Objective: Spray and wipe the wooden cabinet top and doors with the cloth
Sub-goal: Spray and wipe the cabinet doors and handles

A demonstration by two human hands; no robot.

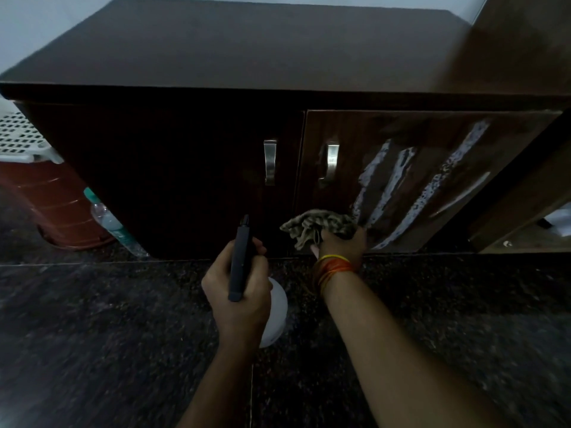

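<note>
A cloth (318, 227) was gripped in the right hand (341, 242), low against the right door (411, 180), streaked with unwiped spray. A spray bottle (247, 279) was held in the left hand (238, 291). The left door (173, 180) appeared dry.

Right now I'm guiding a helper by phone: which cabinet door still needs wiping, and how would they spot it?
Start at the dark wooden cabinet on the speckled stone floor. It has two doors with metal handles meeting at the middle; take the right door. Unlike the plain dark left door, it carries slanted whitish foam streaks, with the cloth at its lower edge.
</note>
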